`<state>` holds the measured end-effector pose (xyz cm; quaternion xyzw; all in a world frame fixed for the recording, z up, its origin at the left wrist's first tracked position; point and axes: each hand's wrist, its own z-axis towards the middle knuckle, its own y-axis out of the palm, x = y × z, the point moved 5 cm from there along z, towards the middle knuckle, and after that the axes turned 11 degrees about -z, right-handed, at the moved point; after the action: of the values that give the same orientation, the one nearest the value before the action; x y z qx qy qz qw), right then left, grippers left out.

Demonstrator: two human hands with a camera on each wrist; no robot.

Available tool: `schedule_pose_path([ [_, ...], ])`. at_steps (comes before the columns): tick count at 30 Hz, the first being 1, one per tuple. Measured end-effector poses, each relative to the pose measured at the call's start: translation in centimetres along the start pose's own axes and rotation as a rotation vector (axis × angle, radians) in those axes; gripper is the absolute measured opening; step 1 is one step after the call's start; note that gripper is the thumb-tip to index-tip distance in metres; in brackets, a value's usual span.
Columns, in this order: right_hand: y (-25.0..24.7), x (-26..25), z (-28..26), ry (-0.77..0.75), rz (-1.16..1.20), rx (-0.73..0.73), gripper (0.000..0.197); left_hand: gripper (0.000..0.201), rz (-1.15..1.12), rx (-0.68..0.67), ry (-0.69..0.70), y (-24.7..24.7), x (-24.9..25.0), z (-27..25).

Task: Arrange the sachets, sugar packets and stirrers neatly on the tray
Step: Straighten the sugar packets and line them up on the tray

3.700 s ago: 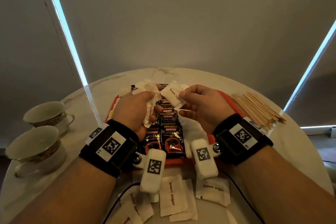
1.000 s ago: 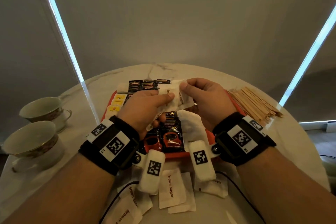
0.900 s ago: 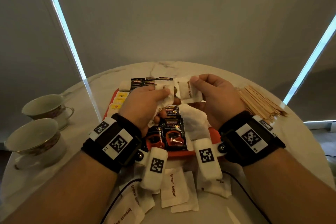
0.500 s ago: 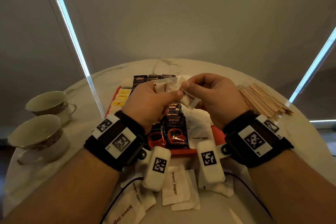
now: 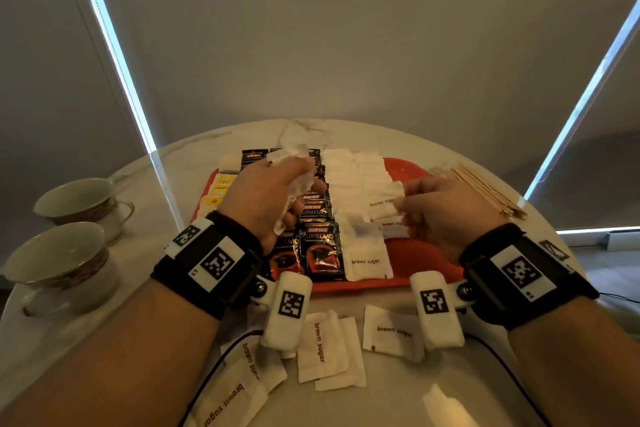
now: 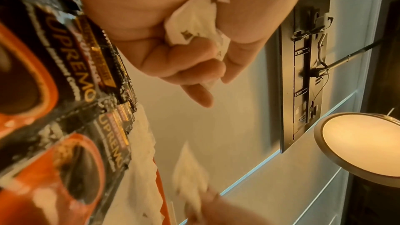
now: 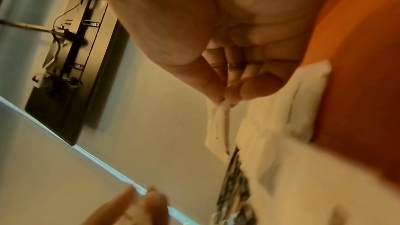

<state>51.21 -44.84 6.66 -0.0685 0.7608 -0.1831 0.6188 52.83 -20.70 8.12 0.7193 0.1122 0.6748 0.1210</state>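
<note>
The left hand (image 5: 273, 191) hovers over the middle of the flat orange-red plastic tray (image 5: 420, 255), its fingers curled tight round a crumpled wad of white paper brown-sugar packets (image 6: 194, 23), apparently kept there as a reserve supply to be fed out one at a time. The right hand (image 5: 446, 211) pinches a single white brown-sugar packet (image 5: 382, 203) by its edge between thumb and fingertips, holding it just above the column of white sugar packets (image 5: 356, 180) that runs from the tray's far edge to its near edge, probably so it can be laid down as the next in line (the right-wrist view is too blurred to show whether it touches the row). Left of that column lie overlapping black and orange coffee sachets (image 5: 320, 246), and yellow sachets (image 5: 216, 191) sit along the tray's left edge. Much is not yet on the tray: loose brown-sugar packets (image 5: 322, 347) lie scattered on the round white marble table (image 5: 391, 135) at its near edge, partly under the wrists, and a pile of thin wooden stirrers (image 5: 481, 191) rests beyond the tray's right edge. Two empty china teacups (image 5: 59, 260) stand near the table's left edge, well apart from the work. The tray's right side is bare orange, the likely place for the stirrers.
</note>
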Motion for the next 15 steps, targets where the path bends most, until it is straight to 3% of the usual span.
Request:
schedule_pose_path([
  [7,-1.8,2.6,0.0,0.212,-0.164,0.037,0.014,0.027,-0.068,0.003,-0.076,-0.2,-0.1,0.1],
  [15,-1.9,3.0,0.0,0.209,-0.223,0.058,0.019,0.036,-0.087,0.029,-0.105,-0.6,-0.2,0.4],
])
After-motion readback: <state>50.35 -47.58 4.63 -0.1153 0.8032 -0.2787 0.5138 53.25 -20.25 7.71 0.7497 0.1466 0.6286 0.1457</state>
